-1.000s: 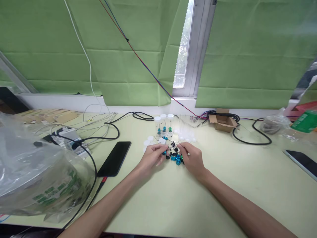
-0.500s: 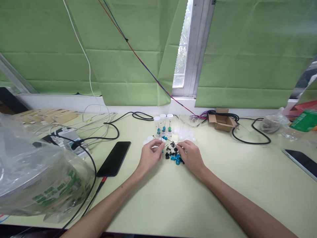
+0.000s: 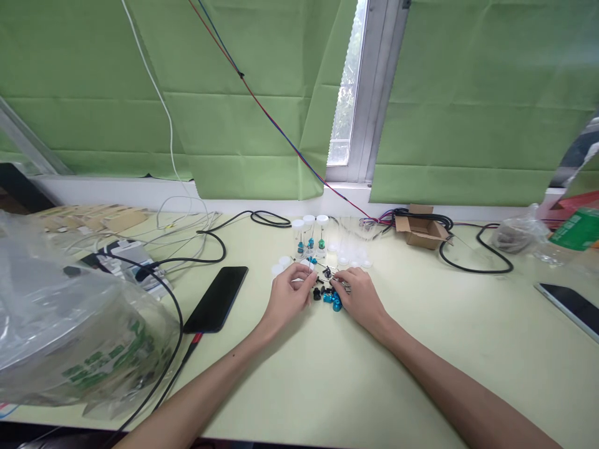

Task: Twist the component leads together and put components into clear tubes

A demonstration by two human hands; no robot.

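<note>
My left hand (image 3: 291, 294) is closed in a pinch, and a thin metal rod (image 3: 309, 264) seems to stick up from its fingertips. Opposite it, my right hand (image 3: 359, 294) is closed too, its fingertips down at the pile; what they grip is too small to make out. Between the hands lie small black parts (image 3: 317, 294) and shiny blue parts (image 3: 336, 304), with thin pins among them. Just behind stand clear vials with white caps (image 3: 322, 220), holding rods with blue or green pieces. White caps (image 3: 284, 261) lie beyond my left hand.
A black phone (image 3: 216, 299) on a cable lies to the left, beside a large clear plastic bag (image 3: 84, 337). Clear empty vials (image 3: 350, 246) stand at the back. A small cardboard box (image 3: 423, 234), black cables (image 3: 486, 269) and another phone (image 3: 571, 308) are to the right.
My left hand has shifted slightly right, closer to the parts, and its fingertips have turned. The right hand's fingers have drawn in a little over the pile.
</note>
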